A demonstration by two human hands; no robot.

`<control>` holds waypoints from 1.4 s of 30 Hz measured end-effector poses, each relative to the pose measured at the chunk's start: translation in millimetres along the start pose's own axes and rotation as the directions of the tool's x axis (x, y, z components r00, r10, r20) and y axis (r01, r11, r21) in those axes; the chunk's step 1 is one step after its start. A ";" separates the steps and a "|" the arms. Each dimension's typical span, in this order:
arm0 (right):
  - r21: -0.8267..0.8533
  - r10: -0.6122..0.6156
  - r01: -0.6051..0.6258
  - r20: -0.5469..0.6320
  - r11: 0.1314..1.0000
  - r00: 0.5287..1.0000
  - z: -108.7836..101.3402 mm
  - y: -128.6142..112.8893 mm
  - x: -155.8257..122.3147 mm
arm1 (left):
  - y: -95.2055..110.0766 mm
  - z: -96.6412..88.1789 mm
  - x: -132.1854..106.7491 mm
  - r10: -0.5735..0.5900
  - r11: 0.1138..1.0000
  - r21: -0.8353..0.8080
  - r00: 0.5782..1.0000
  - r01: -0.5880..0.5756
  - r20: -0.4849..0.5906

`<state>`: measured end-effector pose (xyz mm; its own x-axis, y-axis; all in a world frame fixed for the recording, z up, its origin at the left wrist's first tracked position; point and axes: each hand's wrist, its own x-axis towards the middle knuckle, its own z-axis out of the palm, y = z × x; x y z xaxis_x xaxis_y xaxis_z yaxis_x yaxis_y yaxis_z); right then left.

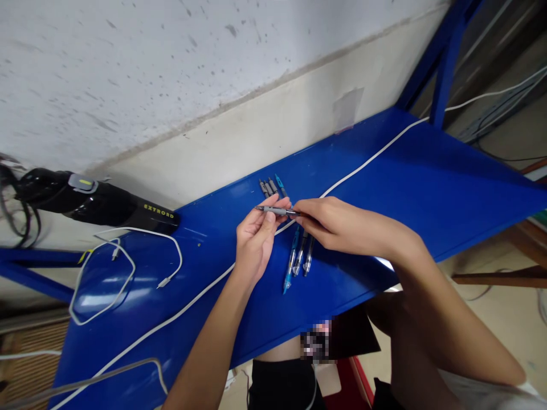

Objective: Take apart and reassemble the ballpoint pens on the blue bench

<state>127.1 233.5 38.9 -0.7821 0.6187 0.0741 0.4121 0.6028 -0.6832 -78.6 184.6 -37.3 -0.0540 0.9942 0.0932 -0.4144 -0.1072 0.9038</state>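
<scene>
My left hand (255, 242) and my right hand (337, 225) meet above a blue metal shelf (410, 171), both holding a grey-barrelled pen (276, 211) level. Its metal tip points left. The left thumb and fingers pinch the barrel, and the right fingertips hold its dark rear end. Just beyond the hands lies a small group of grey and blue pen parts (269, 187). Below the right wrist lie several pens (297, 256) side by side, one of them blue, their upper ends close under my right hand.
A black EXTRORD handheld device (98, 202) lies at the shelf's left end beside a looped white charging cable (126, 273). A longer white cable (371, 156) runs along the shelf. A concrete wall (213, 74) rises behind it, and a blue frame post (447, 74) stands at the right.
</scene>
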 end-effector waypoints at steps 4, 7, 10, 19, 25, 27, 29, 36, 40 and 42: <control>-0.029 0.060 -0.059 0.033 0.998 0.998 2.3 4.6 1.5 | -1.2 0.1 1.1 0.008 1.000 -0.026 0.999 -0.009 -0.031; -0.033 0.063 -0.061 0.064 0.998 0.996 2.3 6.1 3.9 | -0.4 -0.6 1.6 0.026 1.000 -0.008 0.998 -0.027 -0.064; -0.040 0.058 -0.056 0.062 0.998 0.996 1.3 5.2 5.7 | 1.0 -1.1 1.0 0.048 0.998 0.043 0.992 -0.043 -0.118; -0.127 0.023 -0.026 -0.020 0.992 1.000 6.9 3.3 7.1 | -1.8 -2.7 2.4 0.112 0.988 0.139 0.941 -0.071 -0.319; -0.107 0.022 -0.027 -0.051 0.994 0.998 4.3 7.0 7.7 | 4.6 3.8 -0.9 0.055 0.997 0.056 0.991 -0.048 -0.120; -0.099 0.017 -0.022 -0.047 0.995 0.999 4.1 9.0 7.6 | 4.2 4.5 -2.0 0.058 0.993 0.111 0.992 -0.046 -0.115; -0.097 0.004 -0.008 -0.042 0.995 0.999 4.4 10.5 7.5 | 1.8 3.0 -2.1 0.070 0.985 0.168 0.986 -0.044 -0.154; -0.089 -0.002 -0.001 -0.034 0.996 0.999 2.5 11.0 6.1 | -1.5 -0.1 -0.8 0.045 0.986 0.164 0.983 -0.016 -0.178; -0.120 0.052 -0.056 -0.038 0.991 0.998 0.7 11.9 4.6 | 1.3 3.1 -1.8 0.073 0.978 0.203 0.994 -0.056 -0.079; -0.126 0.058 -0.062 -0.034 0.990 0.998 0.8 12.7 4.4 | -0.1 2.4 -2.0 0.090 0.961 0.268 0.992 -0.063 -0.088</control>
<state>128.5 243.5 30.0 -0.7407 0.6692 0.0588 0.5154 0.6223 -0.5892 -76.3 182.6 -36.6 -0.1708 0.9758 0.1368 -0.1518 -0.1632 0.9748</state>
